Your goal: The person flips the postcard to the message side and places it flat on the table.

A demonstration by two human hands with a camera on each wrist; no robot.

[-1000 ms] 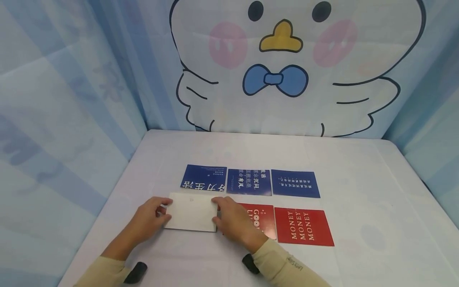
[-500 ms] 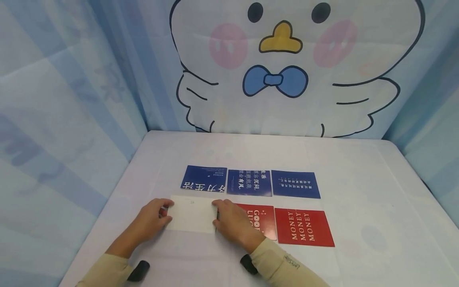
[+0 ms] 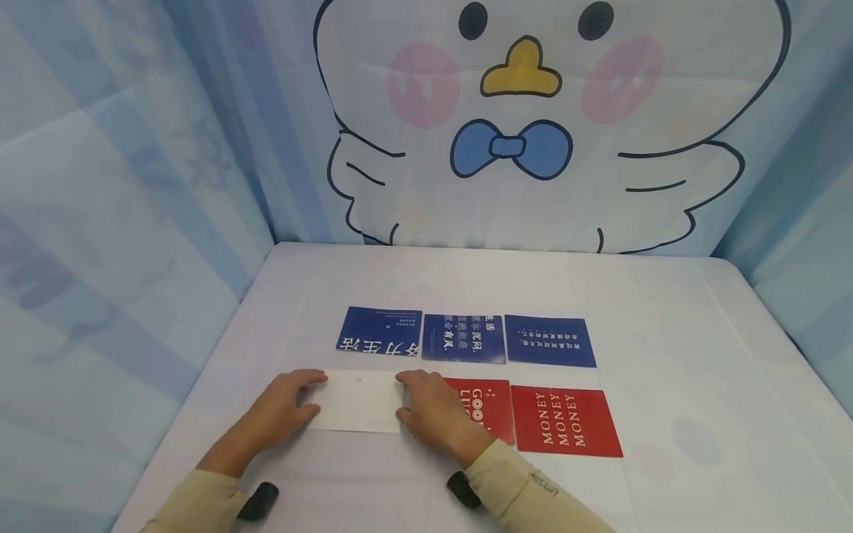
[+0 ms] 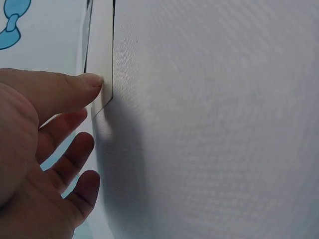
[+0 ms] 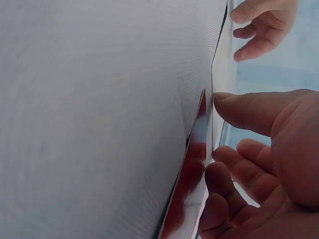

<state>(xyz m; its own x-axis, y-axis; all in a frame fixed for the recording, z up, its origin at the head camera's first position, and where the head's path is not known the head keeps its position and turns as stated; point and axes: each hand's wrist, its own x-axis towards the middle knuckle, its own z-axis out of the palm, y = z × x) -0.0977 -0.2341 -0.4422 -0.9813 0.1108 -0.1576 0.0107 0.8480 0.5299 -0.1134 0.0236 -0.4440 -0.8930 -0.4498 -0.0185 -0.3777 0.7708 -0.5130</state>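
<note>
A blank white card (image 3: 360, 403) with a tiny mark near its far edge lies flat on the table, in front of the left blue card. At its left end is my left hand (image 3: 280, 414), thumb and index finger spread apart at the edge. In the left wrist view the left thumb (image 4: 92, 82) touches the card's corner and the other fingers bend loosely. My right hand (image 3: 433, 411) rests at the right end, thumb and index finger on the edge. It partly covers a red "GOOD LUCK" card (image 3: 489, 414).
Another red card (image 3: 566, 422) printed "MONEY" lies to the right. Behind are three blue cards in a row: left (image 3: 380, 329), middle (image 3: 463, 340) and right (image 3: 549, 340). A cartoon curtain (image 3: 513, 207) hangs behind the white table (image 3: 686, 355).
The white card has come down flat and slightly toward me, in line with the red cards. Both hands have moved with it, and the left fingers now spread wider.
</note>
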